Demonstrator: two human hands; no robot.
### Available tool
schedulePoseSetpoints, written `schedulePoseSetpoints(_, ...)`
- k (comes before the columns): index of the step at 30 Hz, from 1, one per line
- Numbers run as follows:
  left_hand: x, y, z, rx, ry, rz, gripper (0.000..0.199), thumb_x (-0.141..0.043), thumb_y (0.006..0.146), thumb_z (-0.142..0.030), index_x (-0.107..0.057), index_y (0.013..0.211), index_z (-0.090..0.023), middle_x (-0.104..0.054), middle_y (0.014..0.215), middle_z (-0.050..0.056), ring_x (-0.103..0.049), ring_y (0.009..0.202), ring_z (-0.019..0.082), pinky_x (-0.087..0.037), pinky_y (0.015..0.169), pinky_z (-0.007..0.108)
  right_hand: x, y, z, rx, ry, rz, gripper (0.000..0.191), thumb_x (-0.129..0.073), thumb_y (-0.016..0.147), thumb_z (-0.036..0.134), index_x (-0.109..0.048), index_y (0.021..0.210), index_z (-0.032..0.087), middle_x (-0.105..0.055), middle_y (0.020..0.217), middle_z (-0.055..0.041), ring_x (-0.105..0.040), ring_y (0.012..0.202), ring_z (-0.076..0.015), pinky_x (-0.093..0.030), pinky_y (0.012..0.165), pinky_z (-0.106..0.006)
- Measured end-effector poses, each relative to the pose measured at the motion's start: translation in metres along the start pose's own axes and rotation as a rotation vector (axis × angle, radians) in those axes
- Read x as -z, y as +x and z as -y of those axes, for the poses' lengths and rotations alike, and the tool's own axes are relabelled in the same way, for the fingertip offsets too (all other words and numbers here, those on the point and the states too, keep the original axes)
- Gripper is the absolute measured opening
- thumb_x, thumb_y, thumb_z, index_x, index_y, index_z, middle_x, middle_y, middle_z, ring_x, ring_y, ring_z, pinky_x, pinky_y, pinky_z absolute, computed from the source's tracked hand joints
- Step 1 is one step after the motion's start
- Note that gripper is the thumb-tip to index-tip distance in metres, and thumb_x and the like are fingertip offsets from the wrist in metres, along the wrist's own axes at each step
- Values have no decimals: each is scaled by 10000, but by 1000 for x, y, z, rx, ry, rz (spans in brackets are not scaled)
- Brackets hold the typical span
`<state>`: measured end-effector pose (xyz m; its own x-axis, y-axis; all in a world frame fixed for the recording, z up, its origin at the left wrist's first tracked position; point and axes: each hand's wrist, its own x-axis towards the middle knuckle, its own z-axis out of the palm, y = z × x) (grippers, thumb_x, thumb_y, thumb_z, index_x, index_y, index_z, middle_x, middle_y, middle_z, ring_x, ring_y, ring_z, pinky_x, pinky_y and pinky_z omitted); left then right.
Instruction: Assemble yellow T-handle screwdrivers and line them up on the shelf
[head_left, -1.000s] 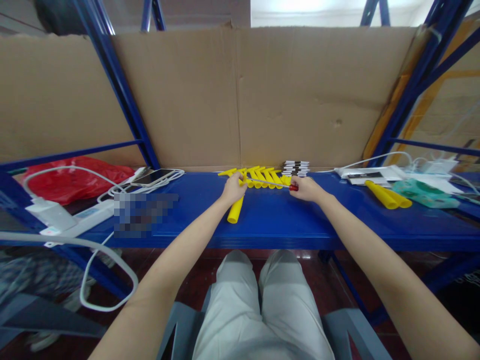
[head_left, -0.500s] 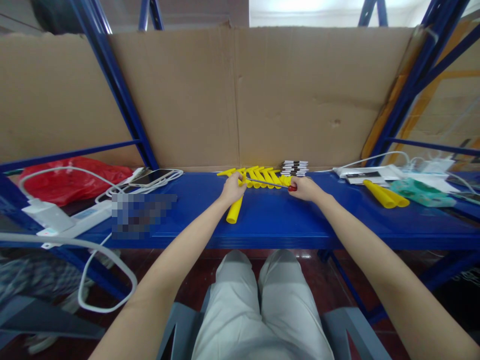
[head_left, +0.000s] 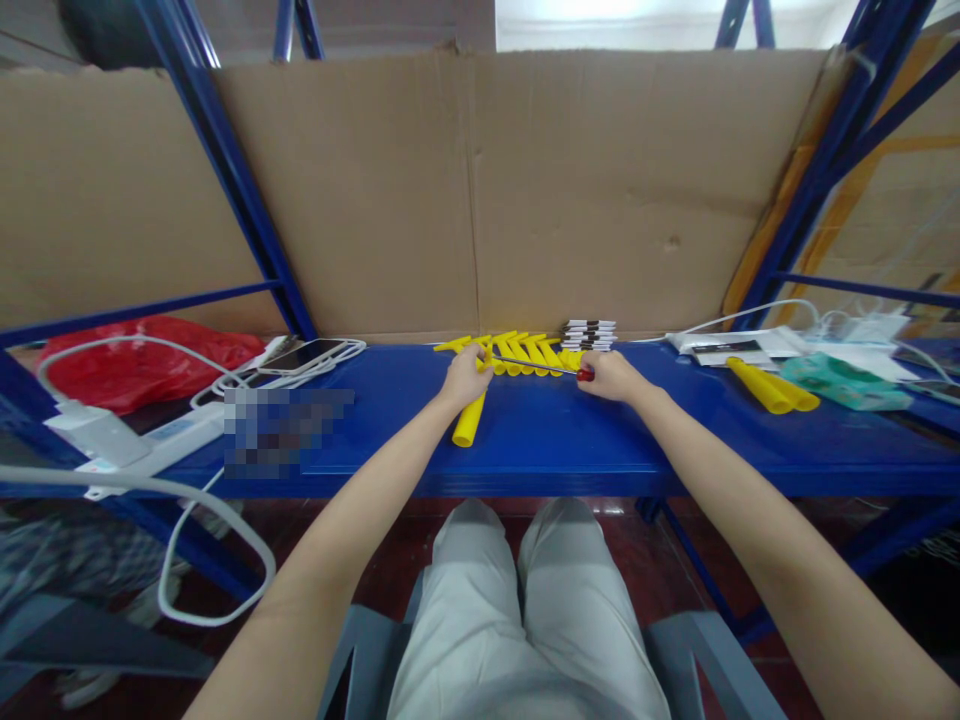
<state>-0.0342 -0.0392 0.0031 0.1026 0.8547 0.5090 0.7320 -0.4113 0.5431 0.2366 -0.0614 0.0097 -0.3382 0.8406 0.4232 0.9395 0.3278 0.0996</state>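
Observation:
My left hand (head_left: 465, 375) is closed around a yellow plastic piece with a tubular handle (head_left: 469, 424), whose round open end points toward me. In my right hand (head_left: 613, 376) is a screwdriver (head_left: 584, 375) with a red handle. Its thin metal shaft runs leftward, and the tip meets the yellow piece by my left fingers; the exact contact is too small to make out. Just behind the shaft lies a row of several similar yellow pieces (head_left: 531, 350). A stack of small white and dark items (head_left: 589, 334) stands behind my right hand.
On the right lie more yellow tubes (head_left: 766, 388), a green plastic packet (head_left: 846, 382) and white papers. To the left are a red bag (head_left: 150, 360), a phone with cables (head_left: 307, 355) and a power strip (head_left: 176, 440). Cardboard (head_left: 600, 190) walls off the back of the blue table (head_left: 570, 440).

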Motion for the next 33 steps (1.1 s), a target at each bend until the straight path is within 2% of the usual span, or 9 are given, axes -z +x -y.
schedulePoseSetpoints(4, 1, -1, -2, 5, 6, 2, 178, -587, 774, -131, -584, 950, -162, -680, 989, 86, -651, 966, 227, -506, 837, 330, -3, 0, 0, -45, -15, -2, 110, -512, 734, 271, -587, 776, 201, -645, 683, -58, -547, 619, -190, -275, 556, -268)
schedulePoseSetpoints(9, 1, 0, -2, 2, 0, 9, 188, -588, 772, -134, -583, 958, -164, -682, 982, 79, -651, 955, 218, -502, 835, 325, 2, -3, 3, -42, -14, 22, 178, -498, 749, 263, -621, 846, 179, -688, 772, -78, -594, 686, -205, -326, 608, -271)
schedulePoseSetpoints(17, 0, 0, 0, -11, -26, 3, 198, -589, 760, -126, -580, 953, -173, -676, 996, 78, -640, 982, 222, -493, 848, 327, 9, -2, 8, -35, -71, 63, 165, -510, 759, 290, -630, 758, 177, -695, 777, -89, -599, 722, -214, -318, 622, -287)
schedulePoseSetpoints(24, 2, -1, -2, -6, -21, 7, 180, -589, 764, -124, -587, 940, -162, -680, 989, 86, -650, 955, 219, -495, 847, 330, 3, -2, 6, -149, -46, 54, 155, -522, 748, 264, -620, 840, 187, -673, 745, -84, -592, 695, -223, -302, 587, -284)
schedulePoseSetpoints(33, 2, -2, -3, 6, -21, 13, 175, -588, 772, -127, -591, 943, -164, -682, 966, 79, -666, 902, 214, -512, 820, 330, 2, -1, 5, -160, -28, 38, 137, -533, 767, 258, -600, 870, 197, -694, 789, -81, -617, 740, -220, -328, 598, -272)
